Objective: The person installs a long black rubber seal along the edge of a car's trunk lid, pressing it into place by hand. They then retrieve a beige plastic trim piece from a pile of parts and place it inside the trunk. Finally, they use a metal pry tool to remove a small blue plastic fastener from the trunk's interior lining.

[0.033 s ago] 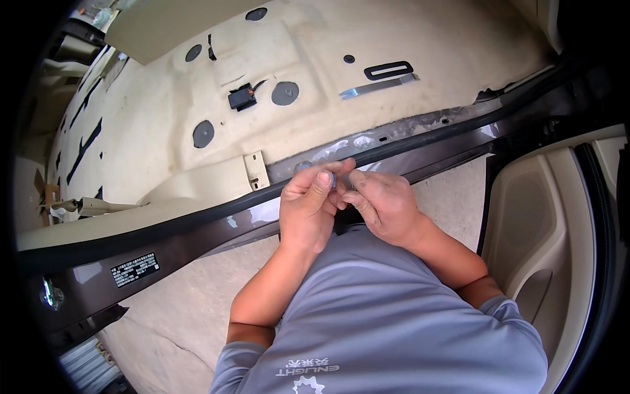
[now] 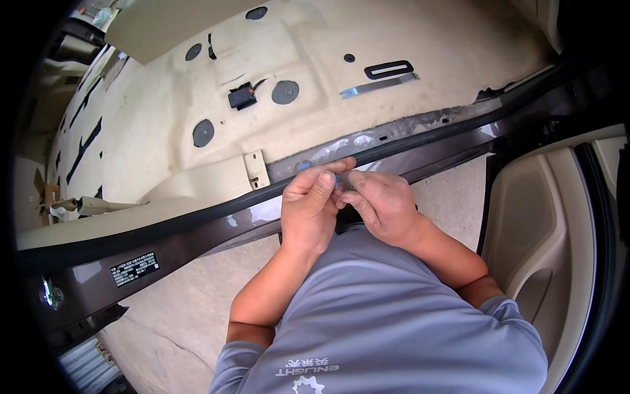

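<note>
Both my hands meet in front of my body, over the door sill [image 2: 262,211] of a car. Between the thumb and fingers of my left hand [image 2: 307,213] a small blue piece [image 2: 336,181] shows; its exact kind is too small to tell. My right hand [image 2: 388,209] is closed right beside it, thumb against the bent forefinger, and whatever it pinches is hidden. Another bit of blue [image 2: 302,166] shows just beyond my left fingers, by the sill edge.
Beige carpet [image 2: 164,105] covers the car floor, with a forked metal pry tool [image 2: 379,86], a black oval ring [image 2: 388,69] and a black connector [image 2: 242,98] on it. A beige sill trim [image 2: 203,180] lies left. The open door [image 2: 525,203] stands at right.
My left hand has shifted very slightly to the right, and the blue piece in its fingers looks a little turned. My right hand is nearly still.
</note>
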Available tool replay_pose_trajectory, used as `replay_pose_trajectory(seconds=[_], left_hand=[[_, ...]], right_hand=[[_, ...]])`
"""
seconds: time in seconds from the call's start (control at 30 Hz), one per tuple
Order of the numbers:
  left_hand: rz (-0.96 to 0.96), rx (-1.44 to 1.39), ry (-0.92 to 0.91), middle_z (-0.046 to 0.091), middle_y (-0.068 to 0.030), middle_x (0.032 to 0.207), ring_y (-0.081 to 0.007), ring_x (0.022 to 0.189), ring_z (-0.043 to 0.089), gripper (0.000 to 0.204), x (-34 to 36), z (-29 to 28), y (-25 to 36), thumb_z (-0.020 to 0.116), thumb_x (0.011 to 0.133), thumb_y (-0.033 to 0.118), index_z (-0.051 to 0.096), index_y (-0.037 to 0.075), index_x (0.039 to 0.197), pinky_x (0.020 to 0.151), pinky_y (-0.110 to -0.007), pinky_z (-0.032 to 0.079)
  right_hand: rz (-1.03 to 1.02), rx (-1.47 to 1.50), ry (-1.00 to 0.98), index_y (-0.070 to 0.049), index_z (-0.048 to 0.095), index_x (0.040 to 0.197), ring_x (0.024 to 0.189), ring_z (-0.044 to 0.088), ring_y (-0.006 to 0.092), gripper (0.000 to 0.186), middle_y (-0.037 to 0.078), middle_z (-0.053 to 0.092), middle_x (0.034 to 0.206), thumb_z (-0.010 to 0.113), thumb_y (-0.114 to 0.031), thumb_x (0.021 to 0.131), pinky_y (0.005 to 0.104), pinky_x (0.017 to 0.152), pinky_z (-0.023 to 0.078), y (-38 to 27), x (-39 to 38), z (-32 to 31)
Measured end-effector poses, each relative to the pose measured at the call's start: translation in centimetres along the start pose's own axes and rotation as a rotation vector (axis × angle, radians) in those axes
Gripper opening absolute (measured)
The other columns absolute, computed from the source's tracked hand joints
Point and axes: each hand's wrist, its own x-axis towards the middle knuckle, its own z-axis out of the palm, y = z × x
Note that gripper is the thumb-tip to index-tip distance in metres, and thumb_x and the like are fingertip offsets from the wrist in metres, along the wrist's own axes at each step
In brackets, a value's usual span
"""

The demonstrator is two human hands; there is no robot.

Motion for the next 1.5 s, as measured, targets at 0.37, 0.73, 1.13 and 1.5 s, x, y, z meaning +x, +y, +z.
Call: replay_pose_trajectory(seconds=[0.37,0.73,1.13,1.5], left_hand=[[0.023,0.089,0.021,0.07,-0.0149,0.106,-0.0211,0.088,0.07,0.016,-1.7,2.0,1.0,0.07,0.093,-0.001,0.071,-0.005,0.108,0.079,-0.033,0.059],[0.189,0.374,0.067,0.07,-0.0166,0.104,-0.0182,0.089,0.067,0.01,-2.5,2.3,1.4,0.069,0.094,-0.002,0.069,-0.006,0.103,0.077,-0.03,0.058],[0.35,0.494,-0.055,0.067,-0.0123,0.107,-0.0148,0.095,0.063,0.011,-3.0,2.3,1.7,0.069,0.093,-0.005,0.072,-0.006,0.104,0.08,-0.025,0.052],[0.388,0.585,-0.114,0.065,-0.0151,0.112,-0.0162,0.098,0.064,0.015,-3.3,2.3,2.6,0.066,0.093,-0.008,0.071,-0.007,0.107,0.082,-0.027,0.053]], right_hand=[[-0.002,0.048,0.007,0.002,0.062,0.099,0.066,0.06,0.035,0.02,0.016,0.059,0.078,0.072,-0.013,0.091,0.0423,0.055,0.048,-0.4,-0.7,-0.4],[-0.122,-0.029,-0.041,0.002,0.061,0.099,0.063,0.057,0.033,0.024,0.013,0.056,0.076,0.076,-0.012,0.086,0.0424,0.053,0.046,-0.8,-0.9,-0.8],[-0.153,-0.015,0.026,-0.001,0.061,0.089,0.057,0.052,0.0288,0.023,0.011,0.05,0.068,0.08,-0.011,0.082,0.04,0.049,0.042,-1.0,-0.7,-0.8],[-0.156,-0.059,-0.051,0.002,0.06,0.101,0.059,0.056,0.0327,0.025,0.014,0.055,0.074,0.076,-0.006,0.084,0.0413,0.051,0.046,-1.6,-1.0,-1.1]])
